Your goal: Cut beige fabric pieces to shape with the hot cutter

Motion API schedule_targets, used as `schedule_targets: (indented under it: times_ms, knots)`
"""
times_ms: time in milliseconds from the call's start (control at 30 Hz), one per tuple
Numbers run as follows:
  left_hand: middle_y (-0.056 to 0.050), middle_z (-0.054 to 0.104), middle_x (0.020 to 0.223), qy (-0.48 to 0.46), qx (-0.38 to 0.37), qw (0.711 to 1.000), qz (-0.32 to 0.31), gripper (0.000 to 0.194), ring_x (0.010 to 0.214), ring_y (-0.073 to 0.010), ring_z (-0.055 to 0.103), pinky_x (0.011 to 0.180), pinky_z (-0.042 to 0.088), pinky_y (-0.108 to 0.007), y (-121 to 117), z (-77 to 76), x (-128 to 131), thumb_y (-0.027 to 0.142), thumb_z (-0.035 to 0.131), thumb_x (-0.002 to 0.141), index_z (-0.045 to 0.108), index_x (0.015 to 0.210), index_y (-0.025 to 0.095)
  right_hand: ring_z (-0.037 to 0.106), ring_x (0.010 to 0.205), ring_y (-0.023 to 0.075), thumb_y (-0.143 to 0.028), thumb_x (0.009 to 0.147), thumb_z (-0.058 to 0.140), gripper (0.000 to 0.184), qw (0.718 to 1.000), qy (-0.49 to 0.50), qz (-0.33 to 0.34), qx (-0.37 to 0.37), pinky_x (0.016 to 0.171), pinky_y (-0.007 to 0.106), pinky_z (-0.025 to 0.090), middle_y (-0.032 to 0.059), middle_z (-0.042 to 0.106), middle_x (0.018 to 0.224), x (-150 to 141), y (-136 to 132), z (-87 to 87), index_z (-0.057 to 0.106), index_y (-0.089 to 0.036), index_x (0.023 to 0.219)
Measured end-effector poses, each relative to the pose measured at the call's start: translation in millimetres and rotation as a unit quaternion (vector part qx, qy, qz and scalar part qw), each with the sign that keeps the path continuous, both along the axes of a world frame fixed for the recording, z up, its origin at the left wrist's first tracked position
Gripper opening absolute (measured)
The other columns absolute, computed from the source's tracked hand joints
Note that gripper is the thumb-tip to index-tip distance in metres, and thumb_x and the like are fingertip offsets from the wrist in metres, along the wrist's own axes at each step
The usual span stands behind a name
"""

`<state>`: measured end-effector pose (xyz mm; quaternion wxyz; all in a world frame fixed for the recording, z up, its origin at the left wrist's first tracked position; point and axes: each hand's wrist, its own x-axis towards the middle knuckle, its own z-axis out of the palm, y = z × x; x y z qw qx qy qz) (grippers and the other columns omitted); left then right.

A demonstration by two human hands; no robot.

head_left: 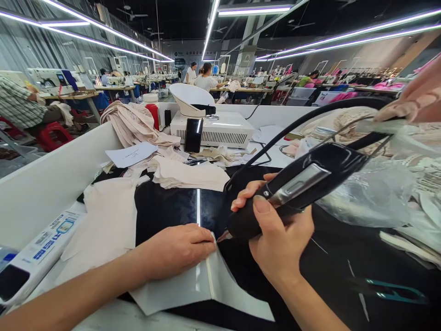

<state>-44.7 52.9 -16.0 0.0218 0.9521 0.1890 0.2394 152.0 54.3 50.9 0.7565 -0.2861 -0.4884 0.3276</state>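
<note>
My left hand (pixel 188 248) is closed at the top edge of a white fabric piece (pixel 182 292), its fingertips at a narrow strip running down the middle. The fabric lies on a glossy black work surface (pixel 165 211). My right hand (pixel 279 230) is wrapped round a black corded hand tool (pixel 310 172) with a silver lever on its side. The tool is tilted, its lower end close to the fabric edge by my left fingertips; its tip is hard to make out. From its upper end a thick black cable (pixel 296 122) loops back.
Another person's blurred hand (pixel 423 94) hangs at upper right near the cable. Pale fabric pieces (pixel 110 207) lie left, stacked ones (pixel 189 172) behind. A plastic bag (pixel 372 195) and teal thread snips (pixel 396 290) lie right. A phone (pixel 193 134) leans on a white box (pixel 223 128).
</note>
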Motion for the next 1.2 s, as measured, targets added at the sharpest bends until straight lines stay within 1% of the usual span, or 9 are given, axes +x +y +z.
schedule_targets:
  times_ms: [233, 467, 567, 700, 900, 967, 1067, 1133, 1200]
  knots:
    - [-0.01, 0.076, 0.129, -0.002, -0.011, 1.0, 0.007, 0.028, 0.113, -0.0203, 0.075, 0.105, 0.06, -0.03, -0.7, 2.2, -0.5, 0.02, 0.044, 0.117, 0.071, 0.126, 0.014, 0.067, 0.065, 0.0136, -0.034, 0.084, 0.093, 0.033, 1.0, 0.03, 0.004, 0.0, 0.062, 0.027, 0.06, -0.006, 0.071, 0.082, 2.1, -7.5, 4.6, 0.071, -0.029, 0.109]
    - [-0.01, 0.076, 0.128, 0.001, -0.01, 1.0, 0.001, 0.027, 0.111, -0.02, 0.076, 0.106, 0.058, -0.03, -1.4, 3.8, -0.8, 0.018, 0.045, 0.116, 0.07, 0.126, 0.014, 0.068, 0.066, 0.0136, -0.038, 0.084, 0.093, 0.035, 1.0, 0.025, 0.014, -0.001, 0.063, 0.027, 0.06, -0.0057, 0.072, 0.083, 2.1, -9.9, -0.7, 0.071, -0.03, 0.111]
    - [-0.009, 0.076, 0.13, 0.007, -0.016, 1.0, 0.002, 0.027, 0.112, -0.0196, 0.076, 0.107, 0.058, -0.03, -0.8, 4.5, -1.2, 0.017, 0.045, 0.116, 0.07, 0.126, 0.015, 0.068, 0.067, 0.0134, -0.036, 0.087, 0.091, 0.033, 1.0, 0.018, 0.017, -0.008, 0.064, 0.027, 0.061, -0.0058, 0.072, 0.084, 1.2, -10.2, -2.7, 0.07, -0.031, 0.112]
    - [-0.01, 0.076, 0.131, 0.018, -0.022, 1.0, 0.002, 0.026, 0.114, -0.0197, 0.076, 0.111, 0.057, -0.032, 1.4, 4.1, -3.3, 0.016, 0.049, 0.114, 0.071, 0.128, 0.016, 0.068, 0.066, 0.0133, -0.031, 0.088, 0.087, 0.027, 1.0, 0.009, 0.007, -0.017, 0.064, 0.027, 0.06, -0.0064, 0.072, 0.083, 0.7, -10.6, -0.6, 0.069, -0.03, 0.109]
    - [-0.009, 0.079, 0.126, -0.005, 0.003, 1.0, -0.022, 0.025, 0.126, -0.0223, 0.072, 0.12, 0.052, -0.04, 1.3, 8.9, -3.2, 0.021, 0.048, 0.117, 0.072, 0.125, 0.016, 0.068, 0.064, 0.0138, -0.032, 0.083, 0.092, 0.033, 1.0, 0.022, -0.014, -0.007, 0.062, 0.028, 0.06, -0.0062, 0.071, 0.081, 8.0, -15.6, 8.2, 0.071, -0.029, 0.108]
    - [-0.009, 0.079, 0.123, -0.014, 0.006, 0.999, -0.03, 0.027, 0.122, -0.0212, 0.073, 0.118, 0.053, -0.037, -0.5, 14.3, 0.3, 0.022, 0.047, 0.118, 0.073, 0.123, 0.015, 0.067, 0.064, 0.0141, -0.033, 0.083, 0.092, 0.034, 1.0, 0.022, -0.014, -0.005, 0.061, 0.028, 0.061, -0.0059, 0.071, 0.081, 10.4, -17.7, 9.5, 0.071, -0.028, 0.108]
    - [-0.009, 0.079, 0.112, 0.003, -0.008, 0.999, -0.042, 0.029, 0.106, -0.0204, 0.074, 0.108, 0.057, -0.034, -3.2, 21.7, 6.4, 0.022, 0.047, 0.117, 0.074, 0.117, 0.013, 0.067, 0.063, 0.0144, -0.032, 0.083, 0.092, 0.034, 1.0, 0.023, -0.015, -0.005, 0.061, 0.028, 0.061, -0.0059, 0.071, 0.081, 11.5, -19.2, 9.1, 0.071, -0.028, 0.108]
    - [-0.008, 0.078, 0.105, 0.028, -0.013, 0.998, -0.051, 0.026, 0.099, -0.0211, 0.072, 0.1, 0.059, -0.034, -4.4, 24.0, 8.9, 0.022, 0.05, 0.116, 0.074, 0.11, 0.013, 0.067, 0.063, 0.0143, -0.031, 0.082, 0.092, 0.034, 1.0, 0.025, -0.013, -0.004, 0.06, 0.028, 0.061, -0.0062, 0.071, 0.081, 10.9, -19.2, 8.1, 0.071, -0.028, 0.108]
    - [-0.007, 0.077, 0.105, 0.045, -0.016, 0.997, -0.053, 0.023, 0.097, -0.0217, 0.071, 0.096, 0.058, -0.034, -5.5, 24.0, 9.1, 0.021, 0.053, 0.114, 0.074, 0.106, 0.013, 0.068, 0.063, 0.0141, -0.031, 0.082, 0.092, 0.033, 1.0, 0.026, -0.009, -0.007, 0.061, 0.028, 0.06, -0.0064, 0.072, 0.081, 9.6, -19.3, 6.8, 0.071, -0.029, 0.108]
